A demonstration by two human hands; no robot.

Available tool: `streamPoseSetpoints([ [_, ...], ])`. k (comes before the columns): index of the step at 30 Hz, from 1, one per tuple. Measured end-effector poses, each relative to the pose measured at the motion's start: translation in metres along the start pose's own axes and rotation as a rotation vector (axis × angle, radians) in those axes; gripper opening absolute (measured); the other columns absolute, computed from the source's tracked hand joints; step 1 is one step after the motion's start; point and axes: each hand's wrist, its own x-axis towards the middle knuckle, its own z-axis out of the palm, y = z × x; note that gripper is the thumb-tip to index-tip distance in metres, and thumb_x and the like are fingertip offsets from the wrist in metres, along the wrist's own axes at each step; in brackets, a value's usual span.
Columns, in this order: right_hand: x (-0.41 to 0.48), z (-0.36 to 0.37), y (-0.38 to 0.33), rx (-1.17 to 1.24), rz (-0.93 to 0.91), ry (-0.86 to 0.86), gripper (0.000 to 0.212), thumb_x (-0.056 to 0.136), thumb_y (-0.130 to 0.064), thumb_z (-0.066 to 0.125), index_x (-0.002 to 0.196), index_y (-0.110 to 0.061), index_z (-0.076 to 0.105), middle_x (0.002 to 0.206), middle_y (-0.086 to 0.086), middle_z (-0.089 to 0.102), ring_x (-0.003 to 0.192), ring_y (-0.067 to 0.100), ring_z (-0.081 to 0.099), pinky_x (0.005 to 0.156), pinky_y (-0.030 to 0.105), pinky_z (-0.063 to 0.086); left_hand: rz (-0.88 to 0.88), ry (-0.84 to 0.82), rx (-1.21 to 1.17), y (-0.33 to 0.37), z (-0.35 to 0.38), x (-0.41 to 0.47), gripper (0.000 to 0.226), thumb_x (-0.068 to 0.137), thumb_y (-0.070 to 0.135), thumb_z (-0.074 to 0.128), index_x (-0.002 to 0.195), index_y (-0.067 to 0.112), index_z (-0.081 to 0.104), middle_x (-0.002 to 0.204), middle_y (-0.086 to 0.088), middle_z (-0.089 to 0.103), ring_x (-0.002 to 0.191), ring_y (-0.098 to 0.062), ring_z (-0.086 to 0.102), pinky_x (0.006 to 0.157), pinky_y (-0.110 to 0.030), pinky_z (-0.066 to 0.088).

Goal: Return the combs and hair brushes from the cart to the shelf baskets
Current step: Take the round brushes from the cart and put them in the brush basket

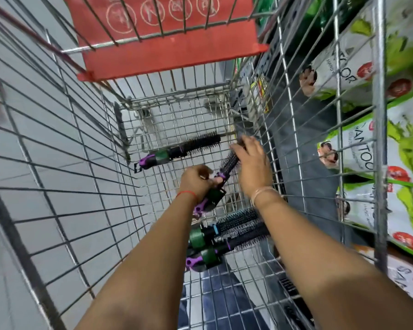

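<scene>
Cart: silver wire shopping cart (57,144) with a red plastic seat flap (167,53), enclosing both hands.
Packages: green and white printed bags (401,129) outside the wire wall, right of the right hand.
Brush pile: round black bristle brushes with green, blue and purple handles (227,236) on the cart floor, below the wrists.
Lone brush: round black brush with purple handle (179,151), lying beyond the left hand.
Held brush: purple-handled round brush (222,172), spanning both hands.
Left hand (197,182): fingers closed on its handle.
Right hand (252,163): curled over its bristle end.
</scene>
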Motion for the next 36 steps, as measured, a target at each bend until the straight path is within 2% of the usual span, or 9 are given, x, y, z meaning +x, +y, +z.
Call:
streamPoseSetpoints([
  [6, -0.024, 0.018, -0.003, 0.193, 0.331, 0.088, 0.052, 0.083, -0.017, 0.062, 0.130, -0.014, 0.040, 0.140, 0.008, 0.037, 0.116, 0.025, 0.049, 0.093, 0.033, 0.049, 0.157, 0.611, 0.319, 0.004, -0.041, 0.021, 0.036, 0.090, 0.010, 0.045, 0.124, 0.005, 0.055, 0.134, -0.020, 0.049, 0.126, -0.033, 0.042, 0.109, -0.037, 0.032],
  [11, -0.044, 0.053, -0.036, 0.591, 0.722, -0.116, 0.061, 0.070, -0.029, 0.077, 0.113, -0.006, 0.041, 0.105, 0.004, 0.056, 0.086, 0.021, 0.054, 0.067, 0.018, 0.040, 0.037, 0.176, 0.709, -0.013, -0.080, 0.061, 0.042, 0.089, 0.019, 0.049, 0.130, 0.011, 0.051, 0.132, -0.024, 0.052, 0.123, -0.039, 0.049, 0.104, -0.045, 0.042],
  [16, -0.032, 0.064, -0.047, 0.813, 0.849, -0.098, 0.049, 0.069, -0.010, 0.078, 0.097, -0.011, 0.038, 0.085, 0.003, 0.058, 0.053, 0.008, 0.052, 0.034, 0.014, 0.037, -0.056, 0.140, 0.883, -0.016, -0.055, 0.052, 0.070, 0.071, 0.041, 0.072, 0.133, 0.020, 0.047, 0.128, -0.019, 0.057, 0.122, -0.038, 0.049, 0.099, -0.041, 0.043],
  [20, -0.037, 0.053, -0.038, 1.017, 0.893, -0.130, 0.033, 0.067, -0.006, 0.078, 0.083, -0.013, 0.050, 0.074, -0.004, 0.054, 0.055, 0.005, 0.050, 0.038, 0.009, 0.041, -0.176, 0.132, 0.275, -0.014, -0.060, 0.038, 0.051, 0.067, 0.020, 0.080, 0.114, 0.011, 0.062, 0.116, -0.015, 0.065, 0.108, -0.035, 0.060, 0.092, -0.046, 0.051],
  [23, -0.049, 0.042, -0.031, 1.158, 0.861, -0.169, 0.032, 0.064, 0.004, 0.077, 0.086, -0.011, 0.060, 0.077, -0.002, 0.061, 0.064, 0.011, 0.059, 0.050, 0.015, 0.048, -0.205, -0.069, -0.334, -0.008, -0.063, 0.012, 0.038, 0.074, -0.008, 0.069, 0.109, -0.002, 0.056, 0.099, -0.021, 0.060, 0.072, -0.032, 0.061, 0.046, -0.037, 0.059],
  [26, -0.065, 0.028, -0.033, 1.139, 0.785, -0.040, 0.054, 0.061, 0.011, 0.075, 0.110, -0.007, 0.060, 0.098, 0.009, 0.066, 0.089, 0.024, 0.062, 0.073, 0.028, 0.051, -0.071, -0.329, -0.554, 0.005, -0.066, -0.011, 0.014, 0.079, -0.002, 0.063, 0.082, 0.010, 0.057, 0.074, -0.009, 0.066, 0.070, -0.024, 0.059, 0.053, -0.028, 0.058],
  [30, -0.082, -0.004, -0.055, 1.167, 0.698, 0.227, 0.055, 0.065, 0.014, 0.070, 0.115, -0.006, 0.059, 0.114, 0.019, 0.064, 0.097, 0.030, 0.063, 0.070, 0.038, 0.057, 0.109, -0.690, -0.675, 0.040, -0.077, -0.044, 0.070, 0.020, 0.028, 0.093, 0.082, 0.015, 0.062, 0.059, 0.003, 0.072, 0.056, -0.015, 0.070, 0.056, -0.029, 0.060],
  [32, -0.097, -0.029, -0.069, 1.219, 0.648, 0.400, 0.055, 0.069, 0.019, 0.059, 0.119, -0.005, 0.057, 0.113, 0.021, 0.064, 0.098, 0.033, 0.062, 0.084, 0.044, 0.055, 0.230, -0.796, -0.593, 0.068, -0.077, -0.066, 0.059, 0.030, 0.021, 0.090, 0.081, 0.012, 0.063, 0.057, 0.005, 0.073, 0.053, -0.009, 0.070, 0.050, -0.024, 0.058],
  [36, -0.149, -0.107, -0.098, 1.312, 0.485, 0.779, 0.049, 0.071, 0.023, 0.053, 0.112, -0.002, 0.058, 0.095, 0.013, 0.062, 0.069, 0.014, 0.058, 0.062, 0.023, 0.049, 0.425, -1.089, -0.336, 0.136, -0.075, -0.134, 0.034, 0.038, 0.024, 0.088, 0.068, 0.014, 0.074, 0.059, 0.004, 0.075, 0.056, -0.008, 0.072, 0.054, -0.026, 0.060],
])
